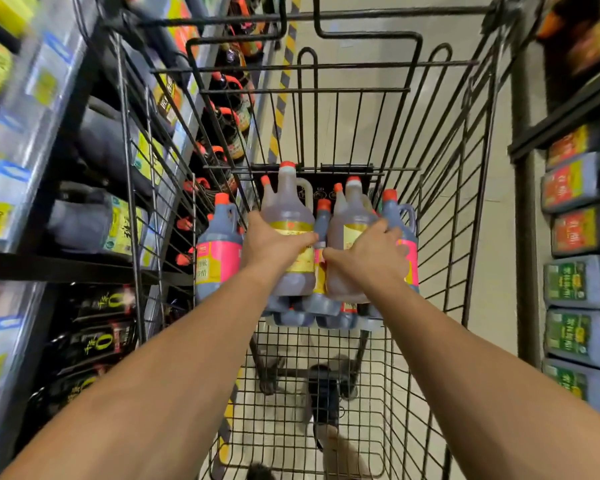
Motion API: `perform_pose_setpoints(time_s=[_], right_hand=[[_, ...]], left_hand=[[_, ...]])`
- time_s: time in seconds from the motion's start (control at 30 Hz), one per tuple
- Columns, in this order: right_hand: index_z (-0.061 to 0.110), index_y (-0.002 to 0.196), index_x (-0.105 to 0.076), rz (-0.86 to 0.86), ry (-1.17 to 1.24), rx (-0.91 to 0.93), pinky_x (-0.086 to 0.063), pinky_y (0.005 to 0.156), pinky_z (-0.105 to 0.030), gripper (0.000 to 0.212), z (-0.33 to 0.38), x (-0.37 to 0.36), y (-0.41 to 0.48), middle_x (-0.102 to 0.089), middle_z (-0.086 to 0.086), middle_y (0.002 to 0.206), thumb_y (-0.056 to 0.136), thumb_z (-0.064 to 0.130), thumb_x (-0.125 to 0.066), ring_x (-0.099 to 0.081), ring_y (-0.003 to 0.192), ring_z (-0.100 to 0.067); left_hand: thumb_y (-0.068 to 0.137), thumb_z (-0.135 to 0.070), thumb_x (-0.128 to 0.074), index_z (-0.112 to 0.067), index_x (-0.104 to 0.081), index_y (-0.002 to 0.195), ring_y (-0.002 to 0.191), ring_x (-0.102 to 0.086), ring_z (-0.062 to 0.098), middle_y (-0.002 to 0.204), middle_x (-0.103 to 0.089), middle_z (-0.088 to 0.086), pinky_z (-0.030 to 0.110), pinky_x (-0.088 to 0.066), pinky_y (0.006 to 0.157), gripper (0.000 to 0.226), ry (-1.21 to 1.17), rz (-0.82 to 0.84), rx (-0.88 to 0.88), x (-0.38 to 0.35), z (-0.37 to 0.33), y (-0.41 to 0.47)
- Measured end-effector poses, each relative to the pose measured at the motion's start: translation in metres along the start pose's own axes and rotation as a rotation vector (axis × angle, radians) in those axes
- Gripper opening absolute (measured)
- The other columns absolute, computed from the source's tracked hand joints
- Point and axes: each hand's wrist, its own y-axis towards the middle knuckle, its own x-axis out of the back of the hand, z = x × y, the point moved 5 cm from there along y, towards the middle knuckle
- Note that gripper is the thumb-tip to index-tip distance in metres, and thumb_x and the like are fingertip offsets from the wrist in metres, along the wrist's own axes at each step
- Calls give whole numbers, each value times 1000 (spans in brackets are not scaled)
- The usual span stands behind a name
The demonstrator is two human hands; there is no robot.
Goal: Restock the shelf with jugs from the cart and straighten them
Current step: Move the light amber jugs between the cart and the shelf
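At the far end of the cart, two upright amber jugs are clasped side by side, the left jug by the left hand, the right jug by the right hand, while the shelf lies leftward, nearer the left hand.

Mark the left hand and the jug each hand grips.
left hand [274, 244]: head view, back of the hand.
left amber jug [288, 206]: head view, shoulder above the label.
right amber jug [343, 218]: head view, upper body.
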Motion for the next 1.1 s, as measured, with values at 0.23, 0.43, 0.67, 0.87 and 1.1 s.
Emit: perform_pose_setpoints(time_s=[0.23,0.43,0.67,0.87,1.1], right_hand=[[10,139,-25,36,1,52,-45,87,-45,111,1,9,-11,-49,-19,130,58,68,-71,-46,120,-42],[13,119,-29,-5,135,151,-49,72,-40,91,3,27,-36,-60,-10,107,56,64,-70,-60,97,-37],[17,115,-24,-14,334,257,-52,67,-39,87,14,58,-83,-60,-6,103,57,57,-73,-62,84,-28],[33,127,-20,-21,519,416,-57,79,-46,98,27,78,-143,-57,4,104,48,58,-71,-65,86,-20],[23,141,-20,-120,584,673,-39,78,-8,110,54,99,-222,-51,10,113,50,49,-77,-53,97,-6]], left_hand=[[51,-40,-91,-28,-37,121,96,-60,17,106,-56,-9,34,-52,79,89,-152,-26,-85,19,8,-20],[52,-35,-94,-33,-37,119,93,-60,3,105,-56,-18,23,-50,77,88,-191,-62,-152,47,12,-49],[47,-40,-93,-34,-44,121,100,-62,1,110,-61,-17,24,-53,78,89,-298,-101,-270,96,13,-96],[41,-51,-91,-43,-42,124,105,-57,-6,114,-59,-23,21,-49,86,96,-356,-194,-381,150,9,-153],[41,-50,-88,-40,-43,129,104,-60,-5,115,-61,-22,19,-50,86,100,-486,-301,-511,218,23,-223]])
